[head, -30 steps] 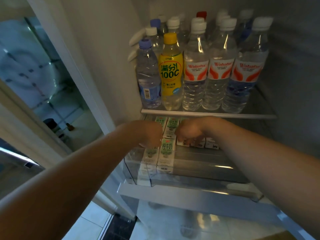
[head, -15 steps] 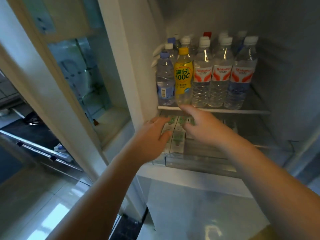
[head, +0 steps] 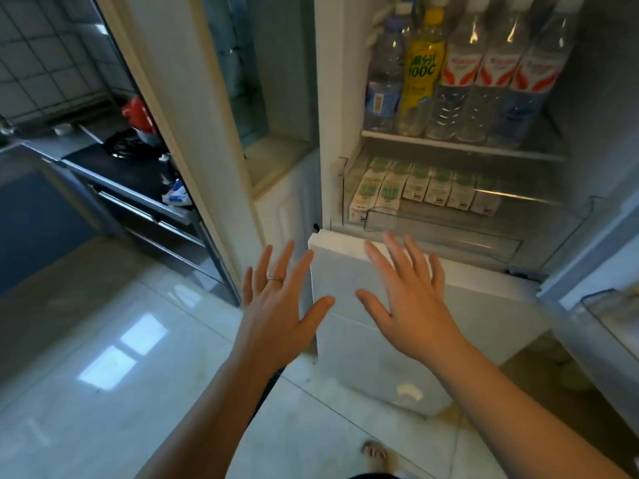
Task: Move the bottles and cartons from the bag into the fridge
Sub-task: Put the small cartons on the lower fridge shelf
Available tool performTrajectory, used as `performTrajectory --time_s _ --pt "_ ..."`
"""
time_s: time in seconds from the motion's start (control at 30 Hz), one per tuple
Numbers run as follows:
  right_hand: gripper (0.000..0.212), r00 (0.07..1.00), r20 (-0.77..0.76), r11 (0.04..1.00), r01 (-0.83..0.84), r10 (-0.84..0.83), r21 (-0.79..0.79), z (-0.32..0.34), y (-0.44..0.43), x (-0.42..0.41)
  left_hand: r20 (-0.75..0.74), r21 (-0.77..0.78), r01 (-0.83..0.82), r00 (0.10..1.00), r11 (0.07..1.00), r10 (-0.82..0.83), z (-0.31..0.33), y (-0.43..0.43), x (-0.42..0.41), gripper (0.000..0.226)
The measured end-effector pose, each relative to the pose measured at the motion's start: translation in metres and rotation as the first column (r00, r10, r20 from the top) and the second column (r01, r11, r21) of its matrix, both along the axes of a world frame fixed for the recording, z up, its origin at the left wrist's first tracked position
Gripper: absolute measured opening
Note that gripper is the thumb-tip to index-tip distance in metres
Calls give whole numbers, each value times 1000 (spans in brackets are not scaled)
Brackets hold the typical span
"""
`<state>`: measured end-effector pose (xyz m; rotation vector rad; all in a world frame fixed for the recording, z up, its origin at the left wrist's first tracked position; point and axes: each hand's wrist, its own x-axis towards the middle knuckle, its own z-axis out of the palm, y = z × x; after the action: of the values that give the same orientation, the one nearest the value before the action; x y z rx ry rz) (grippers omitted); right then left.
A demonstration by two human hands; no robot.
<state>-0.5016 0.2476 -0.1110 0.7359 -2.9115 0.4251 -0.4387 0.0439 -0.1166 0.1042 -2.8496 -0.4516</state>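
Fridge drawer (head: 442,233): white-green cartons (head: 390,191) in rows; clear bottles (head: 494,81) upright above.

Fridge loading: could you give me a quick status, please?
Left hand and right hand open, empty. Cartons in drawer, bottles on shelf above. Nothing blocking.

Dim, bluish interior light; window glare on glossy floor tiles (head: 114,361); wide-angle bending at edges.

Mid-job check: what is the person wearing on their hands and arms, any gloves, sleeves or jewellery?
No gloves. The left hand wears a thin metal ring on one finger; the right hand is bare. The left forearm and right forearm are uncovered: no sleeve, watch or bracelet in view.
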Motion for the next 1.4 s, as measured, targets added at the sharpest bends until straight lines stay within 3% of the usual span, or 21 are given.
performTrajectory --time_s 0.3,0.5,0.83,1.13,1.4 --pt "72 973 180 987 -152 141 51 -53 18 101 110 19 -197 975 980 193 -73 33 135 75" --pt "75 925 284 956 -283 253 70 -72 52 149 222 18 -396 897 918 383 -86 90 212 81" --pt "66 834 333 873 -484 439 62 -109 118 236 318 81 -640 743 764 589 -96 195 326 83" --pt "63 756 343 795 -605 557 42 -105 161 312 352 97 -761 629 641 694 -106 272 428 75" --pt "62 773 323 816 -578 546 5 -103 231 381 364 125 -739 655 662 662 -104 339 498 74"
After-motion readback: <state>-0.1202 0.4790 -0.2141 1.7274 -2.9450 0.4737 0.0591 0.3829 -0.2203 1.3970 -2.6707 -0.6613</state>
